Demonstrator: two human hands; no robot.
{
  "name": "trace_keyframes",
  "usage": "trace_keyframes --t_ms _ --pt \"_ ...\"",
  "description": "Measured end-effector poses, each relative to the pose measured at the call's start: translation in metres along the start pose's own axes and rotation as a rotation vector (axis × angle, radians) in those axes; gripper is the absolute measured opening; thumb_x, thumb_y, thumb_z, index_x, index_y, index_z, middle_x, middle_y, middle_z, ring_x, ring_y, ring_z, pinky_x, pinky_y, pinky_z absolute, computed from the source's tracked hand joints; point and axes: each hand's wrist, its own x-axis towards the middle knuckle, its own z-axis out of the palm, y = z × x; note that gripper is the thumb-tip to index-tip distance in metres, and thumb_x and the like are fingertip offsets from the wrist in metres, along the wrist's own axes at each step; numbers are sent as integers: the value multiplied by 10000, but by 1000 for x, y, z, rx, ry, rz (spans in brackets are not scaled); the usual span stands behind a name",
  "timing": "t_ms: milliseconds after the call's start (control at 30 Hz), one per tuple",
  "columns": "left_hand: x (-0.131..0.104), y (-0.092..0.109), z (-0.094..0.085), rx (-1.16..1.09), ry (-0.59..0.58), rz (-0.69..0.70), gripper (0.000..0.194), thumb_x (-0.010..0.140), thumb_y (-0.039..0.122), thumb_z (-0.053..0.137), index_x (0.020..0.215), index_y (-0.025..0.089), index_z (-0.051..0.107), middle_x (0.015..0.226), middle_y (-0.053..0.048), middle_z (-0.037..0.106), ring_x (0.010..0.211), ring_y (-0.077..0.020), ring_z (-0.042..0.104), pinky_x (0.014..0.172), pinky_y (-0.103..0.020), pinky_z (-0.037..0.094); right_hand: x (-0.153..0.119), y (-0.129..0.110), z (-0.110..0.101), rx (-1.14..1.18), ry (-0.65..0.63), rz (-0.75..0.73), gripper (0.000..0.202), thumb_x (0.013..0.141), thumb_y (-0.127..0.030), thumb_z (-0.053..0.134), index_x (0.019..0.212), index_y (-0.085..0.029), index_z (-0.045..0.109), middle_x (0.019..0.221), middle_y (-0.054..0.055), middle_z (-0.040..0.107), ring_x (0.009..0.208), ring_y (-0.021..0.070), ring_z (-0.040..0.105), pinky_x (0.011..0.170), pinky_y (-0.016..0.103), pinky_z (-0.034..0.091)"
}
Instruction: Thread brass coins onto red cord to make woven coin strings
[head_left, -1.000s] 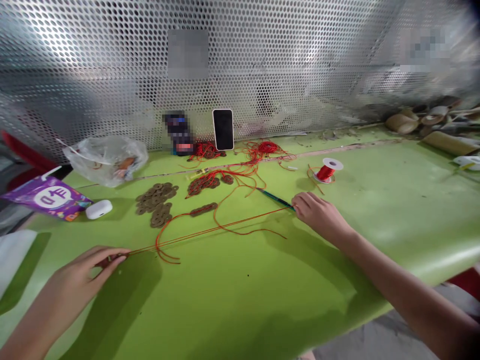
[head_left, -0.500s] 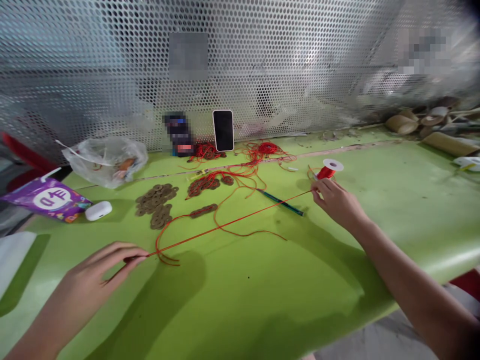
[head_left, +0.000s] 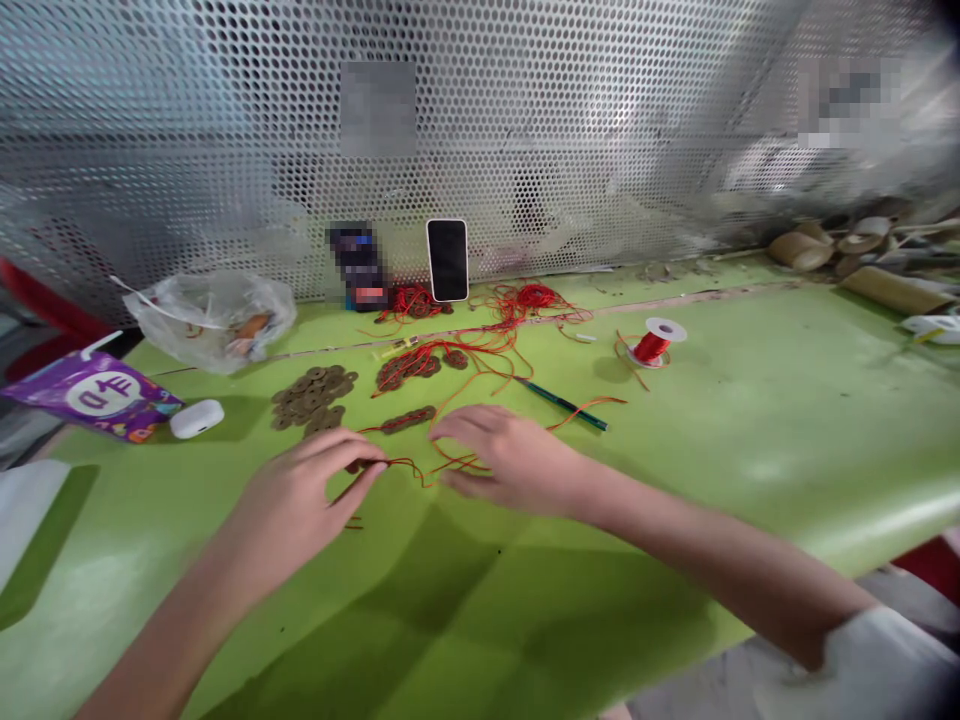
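Pinching thin red cord in the left hand over the green bench, with the right hand curved open by the cord's slack stretch, near a strip of brown, round, red-threaded discs

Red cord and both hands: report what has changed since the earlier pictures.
The right hand has moved left, away from the spool; its fingers are now apart, any hold on the cord unclear. The left hand has moved right and forward, still pinching the red cord, which has gone from taut to slack. Spool, dark green tool and white-edged phone stayed put.
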Motion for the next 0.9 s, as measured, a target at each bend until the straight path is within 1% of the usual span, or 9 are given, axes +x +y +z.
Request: trace_keyframes --t_ms 133,233,300,367,467,567,667,767,900 --pt "8 4 7 -21 -7 -13 220 900 296 446 845 212 642 815 -27 671 706 -175 646 633 -275 489 34 -8 29 271 10 109 129 921 -268 525 916 -156 589 852 46 659 732 146 609 670 253 455" --pt "4 1 13 32 95 -15 234 921 303 443 871 210 652 859 -45 680 754 -191 651 685 -298 503 42 -3 40 428 75 215 117 908 -257 537 858 -155 560 689 -3 600 603 109 545 565 214 390" --pt "-1 -1 15 134 201 67 197 928 250 470 897 205 659 882 -48 691 786 -190 658 751 -303 504 43 -2 45 566 55 269 128 901 -287 546 917 -162 526 682 -17 583 574 99 527 540 204 381" --pt "-4 -2 15 252 304 204 160 920 165 504 907 180 663 862 -51 703 767 -187 663 773 -306 504 41 -4 49 756 -39 326 165 929 -337 492 934 -172 486 691 -22 577 529 82 496 507 192 374" --pt "-7 -3 14 343 394 366 97 877 81 574 883 123 661 801 -65 711 721 -211 665 747 -343 514 40 -8 56 1006 -159 410 259 972 -361 373 835 -170 481 610 -44 492 473 64 409 454 179 329" --pt "-9 -6 16 363 418 442 117 803 46 668 907 100 665 785 -72 719 703 -236 657 738 -388 517 40 -10 62 1117 -149 446 270 966 -343 381 802 -167 502 516 -82 337 426 66 297 411 187 254" --pt "-11 -7 20 381 419 466 246 761 49 713 996 105 664 829 -74 727 724 -246 652 751 -399 507 38 -9 62 1125 -80 401 227 948 -324 423 817 -164 517 532 -82 342 437 64 286 438 194 260" --pt "-12 -3 22 255 398 338 303 780 76 690 1070 152 643 907 -64 710 800 -230 645 801 -374 498 36 -6 60 1027 0 313 189 928 -286 456 815 -157 537 652 -35 473 548 73 399 534 197 332" --pt "-12 7 23 -309 230 -160 337 862 235 582 1196 212 546 1064 -69 651 945 -205 633 824 -312 530 32 -4 56 816 18 290 154 909 -250 480 812 -160 559 686 -19 521 600 87 446 557 193 343"
